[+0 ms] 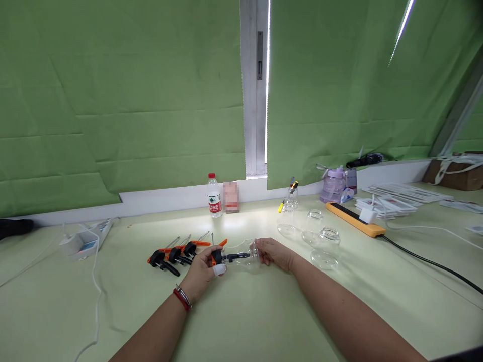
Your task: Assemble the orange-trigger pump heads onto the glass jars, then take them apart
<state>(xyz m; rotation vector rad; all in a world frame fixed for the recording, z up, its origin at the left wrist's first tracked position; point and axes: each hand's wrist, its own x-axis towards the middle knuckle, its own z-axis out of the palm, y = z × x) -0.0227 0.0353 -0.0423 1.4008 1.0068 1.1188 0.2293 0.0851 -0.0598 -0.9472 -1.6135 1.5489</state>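
Observation:
My left hand, with a white wrap on the thumb, is closed round a black and orange pump head. Its black tube lies inside a clear bottle held on its side. At the bottle's right end, my right hand grips it with bent fingers. Beside my left hand lie several similar black pump heads with orange levers and thin metal rods. To the right of my right hand stand several clear bottles with uncovered mouths.
A red-capped water bottle and a pinkish box stand by the wall. Right of them are a purple jug, an orange power strip and stacked papers. A white cable runs along the left.

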